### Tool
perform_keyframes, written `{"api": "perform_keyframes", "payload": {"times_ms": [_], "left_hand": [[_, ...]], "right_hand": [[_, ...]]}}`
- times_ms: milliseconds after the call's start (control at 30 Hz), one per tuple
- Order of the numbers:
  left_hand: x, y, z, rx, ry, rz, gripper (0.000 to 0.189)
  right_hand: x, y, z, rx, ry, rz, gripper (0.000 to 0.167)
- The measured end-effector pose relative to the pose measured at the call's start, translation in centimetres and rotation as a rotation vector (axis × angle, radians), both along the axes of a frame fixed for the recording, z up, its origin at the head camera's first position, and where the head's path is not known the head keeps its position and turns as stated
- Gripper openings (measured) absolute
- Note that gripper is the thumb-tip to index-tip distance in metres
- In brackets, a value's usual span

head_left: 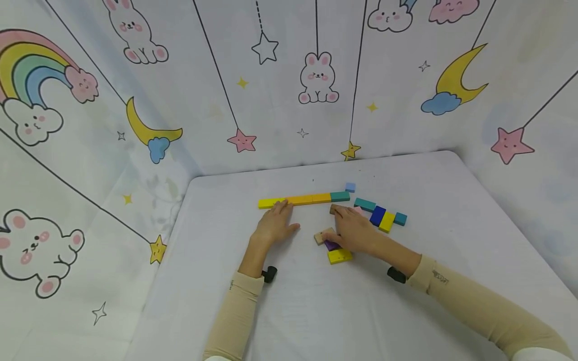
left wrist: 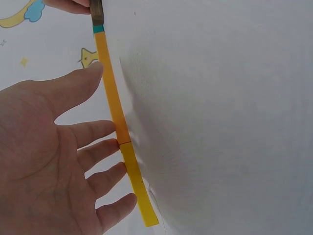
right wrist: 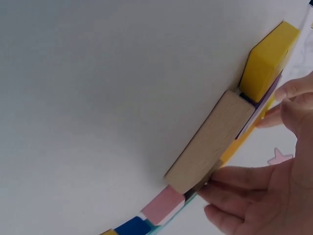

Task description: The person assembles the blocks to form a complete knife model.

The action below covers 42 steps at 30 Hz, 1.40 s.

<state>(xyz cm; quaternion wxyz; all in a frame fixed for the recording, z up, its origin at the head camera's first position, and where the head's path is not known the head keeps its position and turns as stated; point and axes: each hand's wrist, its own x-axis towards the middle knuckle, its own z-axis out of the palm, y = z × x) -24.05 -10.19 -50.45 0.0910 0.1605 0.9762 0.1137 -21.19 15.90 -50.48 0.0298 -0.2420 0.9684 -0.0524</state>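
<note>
A long row of yellow blocks (head_left: pixel 266 203), orange blocks (head_left: pixel 311 199) and a teal block (head_left: pixel 340 196) lies end to end across the table. Against the row's near side rest the fingertips of my left hand (head_left: pixel 273 224), fingers straight and thumb spread, as the left wrist view (left wrist: pixel 44 132) shows. My right hand (head_left: pixel 354 230) reaches over several loose blocks. Its fingertips touch a dark brown block (head_left: pixel 334 209) just short of the teal end, its thumb apart from them. Under that thumb lie a light wooden block (head_left: pixel 319 237) and a purple block (head_left: pixel 331 245), partly covered.
A yellow block (head_left: pixel 339 256) lies nearest me. Right of my right hand are a teal block (head_left: pixel 365 204), a dark blue block (head_left: pixel 378 215), another yellow block (head_left: pixel 387 221) and a small teal block (head_left: pixel 400 219). A light blue block (head_left: pixel 350 187) sits behind the row.
</note>
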Motion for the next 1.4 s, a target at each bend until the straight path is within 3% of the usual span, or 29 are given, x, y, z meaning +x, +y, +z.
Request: {"api": "perform_keyframes", "payload": {"times_ms": [267, 533, 967, 1400], "left_hand": [[0.1, 0.0, 0.2, -0.003, -0.006, 0.009, 0.076], [0.1, -0.1, 0.4, 0.006, -0.015, 0.015, 0.076], [0.0, 0.2, 0.3, -0.001, -0.016, 0.013, 0.075], [0.0, 0.2, 0.3, 0.0, -0.01, 0.01, 0.075]], "right_hand": [[-0.3, 1.3, 0.3, -0.069, -0.021, 0.05, 0.08], [-0.5, 1.7, 0.2, -0.028, -0.003, 0.068, 0.075], [-0.1, 1.9, 0.5, 0.07, 0.03, 0.001, 0.07], [-0.2, 2.4, 0.5, 0.073, 0.014, -0.031, 0.071]]}}
